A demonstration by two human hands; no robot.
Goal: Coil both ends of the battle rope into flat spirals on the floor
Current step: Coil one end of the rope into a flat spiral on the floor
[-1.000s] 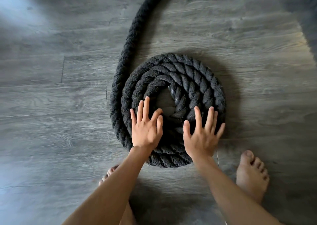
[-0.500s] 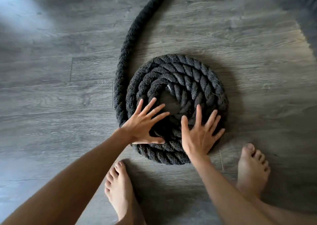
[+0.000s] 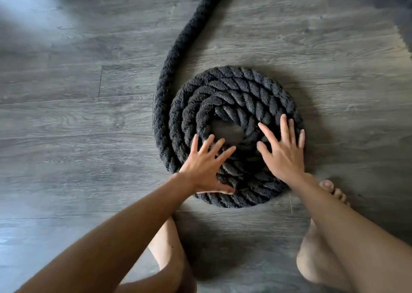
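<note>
I was in the middle of winding the rope [image 3: 231, 96] into a flat round coil on the floor [image 3: 66, 136]. My left hand [image 3: 204, 170] lay flat on the near left part of the coil. Its fingers [image 3: 219, 144] were spread wide and open, not gripping anything, and their tips reached toward the hole in the middle. My right hand [image 3: 283, 156] lay flat on the near right part, fingers [image 3: 284, 127] spread open too, pointing away from me across the rings. Both palms pressed down on the rope.

The coil had about four rings, packed close. The loose rope [image 3: 176, 47] ran past my left fingers, around the far left side, and off to the top of the view. My bare feet [image 3: 323, 248] stood just behind the coil, near my wrists.

I think the next move was to turn the coil under my flat palms so it pulled in more loose rope. I needed to keep pressing down so no ring hopped up on another. The other end was out of sight and I guess still to do.
</note>
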